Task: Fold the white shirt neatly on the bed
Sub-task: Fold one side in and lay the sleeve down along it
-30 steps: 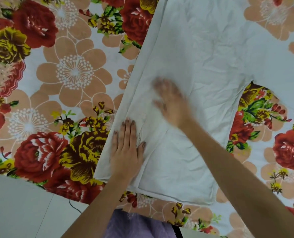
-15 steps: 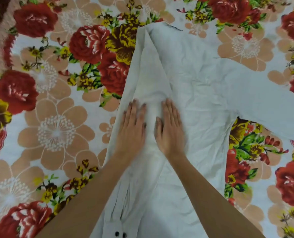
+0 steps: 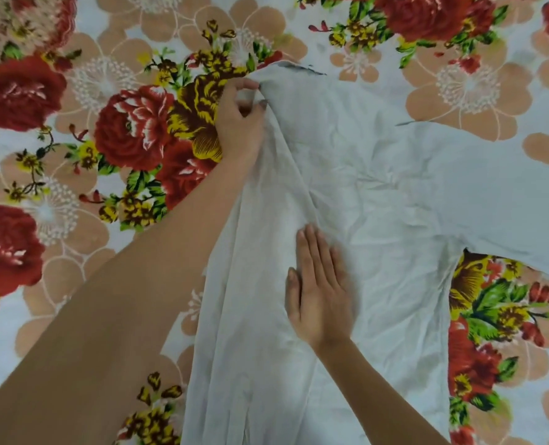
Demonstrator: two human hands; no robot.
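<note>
We saw the fingers of the left hand [image 3: 239, 122] curled in a pinch, thumb against fingertips, gripping the white shirt [image 3: 379, 200] at its far left shoulder corner, where the cloth bunched into a raised ridge. The right hand [image 3: 319, 290] lay flat with fingers straight and close together, palm down on the middle of the shirt, gripping nothing, its outline a little blurred. From the pinch a folded strip of cloth ran toward the near edge along the shirt's left side, beside the left forearm. The shirt lay spread on the floral bed sheet [image 3: 99, 130], body running far to near, one sleeve [image 3: 507, 194] stretched out to the right past the frame. Bare sheet lay open to the left, beyond the collar, and at the near right under the sleeve.
</note>
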